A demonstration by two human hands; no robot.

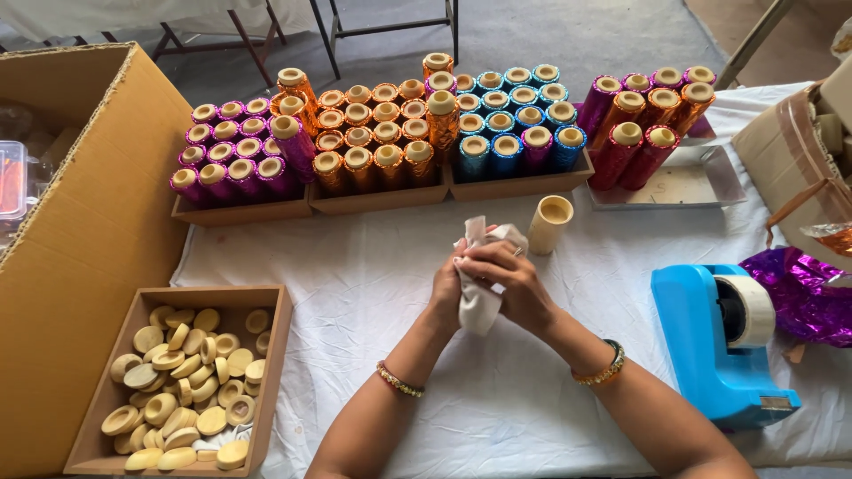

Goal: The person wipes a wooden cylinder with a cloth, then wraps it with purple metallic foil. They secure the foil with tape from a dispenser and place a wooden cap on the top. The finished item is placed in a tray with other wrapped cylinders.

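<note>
Worktop [373, 266] carried trays of foil-wrapped tubes [382, 133] at the back, box of wooden caps [182, 381] within left reach. Left hand [446, 288] and right hand [506, 279] both clenched round white cloth [479, 306] mid-worktop, bare tube [549, 223] standing just beyond.

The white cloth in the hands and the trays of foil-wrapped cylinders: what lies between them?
In the head view, one bare wooden cylinder stands upright on the white tablecloth between the white cloth and the trays; otherwise bare tablecloth.

A white cloth [480, 297] is seen, a blue tape dispenser [710, 346], pale wooden discs [182, 386], and foil-wrapped tubes [390, 124] in purple, orange, blue and red.
</note>
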